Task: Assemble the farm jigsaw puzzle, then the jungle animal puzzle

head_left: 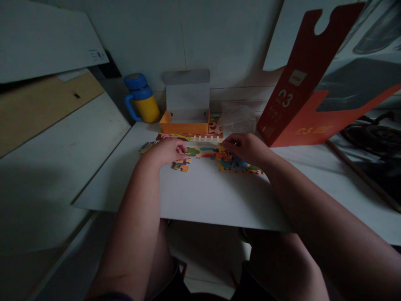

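Observation:
My left hand has its fingers curled in at the top edge of a small jigsaw puzzle piece with an orange figure on it. To the right, a partly joined jigsaw puzzle in blue, yellow and orange lies on the white table. Thumb and fingers of my right hand pinch at the upper left edge of that joined part, on a yellow puzzle piece. Between and behind the hands is a printed picture strip with a green bush. More puzzle pieces lie left of my left wrist.
Behind the puzzle stands an open orange box with its lid raised, beside a clear plastic bag. A blue and yellow jug is at the back left. A tall red-orange carton and a stove are at right.

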Available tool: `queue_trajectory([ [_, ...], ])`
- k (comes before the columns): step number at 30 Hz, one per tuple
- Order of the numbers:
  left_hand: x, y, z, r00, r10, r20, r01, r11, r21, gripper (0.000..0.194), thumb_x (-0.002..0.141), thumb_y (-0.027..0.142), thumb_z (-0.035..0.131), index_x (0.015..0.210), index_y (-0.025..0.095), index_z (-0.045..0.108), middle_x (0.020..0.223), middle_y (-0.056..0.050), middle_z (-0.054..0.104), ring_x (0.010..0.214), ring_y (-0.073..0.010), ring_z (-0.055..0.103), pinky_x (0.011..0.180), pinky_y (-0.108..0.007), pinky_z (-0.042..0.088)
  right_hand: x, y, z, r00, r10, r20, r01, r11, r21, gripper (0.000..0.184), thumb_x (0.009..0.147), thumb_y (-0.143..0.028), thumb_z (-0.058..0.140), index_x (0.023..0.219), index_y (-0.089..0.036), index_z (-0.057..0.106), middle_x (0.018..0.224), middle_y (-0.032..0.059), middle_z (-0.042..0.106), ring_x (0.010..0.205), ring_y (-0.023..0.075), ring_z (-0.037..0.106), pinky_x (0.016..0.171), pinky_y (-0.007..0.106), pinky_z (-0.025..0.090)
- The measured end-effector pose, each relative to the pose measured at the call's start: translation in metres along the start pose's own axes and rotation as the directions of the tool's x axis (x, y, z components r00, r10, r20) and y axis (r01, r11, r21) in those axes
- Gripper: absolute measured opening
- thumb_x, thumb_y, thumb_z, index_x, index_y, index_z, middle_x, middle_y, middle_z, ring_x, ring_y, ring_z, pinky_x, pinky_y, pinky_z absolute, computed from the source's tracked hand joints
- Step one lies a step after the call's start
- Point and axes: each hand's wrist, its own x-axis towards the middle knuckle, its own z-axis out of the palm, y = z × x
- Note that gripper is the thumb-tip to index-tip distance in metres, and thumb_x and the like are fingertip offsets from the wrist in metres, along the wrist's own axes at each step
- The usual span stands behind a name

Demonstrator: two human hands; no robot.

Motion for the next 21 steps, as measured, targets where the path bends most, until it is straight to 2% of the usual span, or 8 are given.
queue_trajectory([
  [4, -0.004, 0.007, -0.001, 0.998, -0.056, 0.014, 0.056, 0.998, 0.005, 0.026, 0.071, 0.036, 0.088, 0.087, 0.023, 0.072, 0.073, 0.0, 0.07, 0.06, -0.0176, 0.063, 0.056, -0.03, 0.044, 0.0, 0.0, 0.001, 1.0, 0.003, -0.001, -0.003, 1.0, 0.001, 0.036, 0.099, -0.051, 0.061, 0.098, -0.022, 0.081, 0.077, 0.0046, 0.077, 0.065, 0.0178, 0.063, 0.063, 0.031, 0.041],
  [8, -0.009, 0.014, -0.006, 0.994, -0.105, 0.004, 0.105, 0.991, 0.079, 0.036, 0.072, 0.045, 0.089, 0.094, 0.023, 0.07, 0.074, -0.001, 0.07, 0.054, -0.0162, 0.06, 0.054, -0.03, 0.04, -0.001, -0.003, 0.0, 1.0, 0.018, -0.006, -0.018, 1.0, -0.023, 0.036, 0.098, -0.05, 0.061, 0.098, -0.021, 0.082, 0.073, 0.0046, 0.075, 0.062, 0.0177, 0.061, 0.061, 0.031, 0.04],
  [11, -0.014, 0.02, -0.01, 0.998, -0.049, 0.038, 0.044, 0.992, 0.117, 0.048, 0.064, 0.05, 0.093, 0.098, 0.022, 0.073, 0.083, -0.003, 0.073, 0.067, -0.0196, 0.065, 0.061, -0.031, 0.044, -0.001, -0.004, -0.001, 0.999, 0.031, -0.007, -0.031, 0.999, -0.024, 0.035, 0.098, -0.05, 0.061, 0.097, -0.022, 0.082, 0.071, 0.0046, 0.074, 0.06, 0.0175, 0.059, 0.06, 0.031, 0.04],
  [15, -0.023, 0.028, -0.012, 0.991, 0.051, 0.124, -0.076, 0.976, 0.204, 0.064, 0.053, 0.044, 0.098, 0.11, 0.026, 0.075, 0.099, -0.002, 0.073, 0.086, -0.0229, 0.066, 0.071, -0.03, 0.045, -0.001, -0.004, -0.001, 1.0, 0.022, -0.012, -0.022, 1.0, -0.018, 0.033, 0.098, -0.049, 0.062, 0.096, -0.022, 0.082, 0.075, 0.0044, 0.076, 0.062, 0.017, 0.06, 0.062, 0.031, 0.04],
  [18, -0.027, 0.031, -0.012, 0.986, 0.048, 0.158, -0.085, 0.967, 0.239, 0.063, 0.054, 0.041, 0.097, 0.111, 0.028, 0.074, 0.102, -0.001, 0.073, 0.089, -0.0233, 0.064, 0.073, -0.03, 0.043, -0.001, -0.003, -0.001, 1.0, 0.026, 0.002, -0.026, 1.0, 0.009, 0.032, 0.098, -0.048, 0.063, 0.098, -0.022, 0.081, 0.078, 0.0042, 0.078, 0.064, 0.0171, 0.062, 0.063, 0.03, 0.041],
  [21, -0.027, 0.031, -0.011, 0.992, 0.023, 0.126, -0.054, 0.967, 0.247, 0.06, 0.056, 0.041, 0.096, 0.109, 0.027, 0.073, 0.107, -0.003, 0.072, 0.092, -0.0242, 0.065, 0.075, -0.031, 0.044, -0.001, -0.002, -0.001, 1.0, 0.006, 0.001, -0.006, 1.0, 0.015, 0.032, 0.098, -0.048, 0.063, 0.098, -0.022, 0.081, 0.082, 0.0044, 0.079, 0.068, 0.018, 0.065, 0.065, 0.03, 0.042],
])
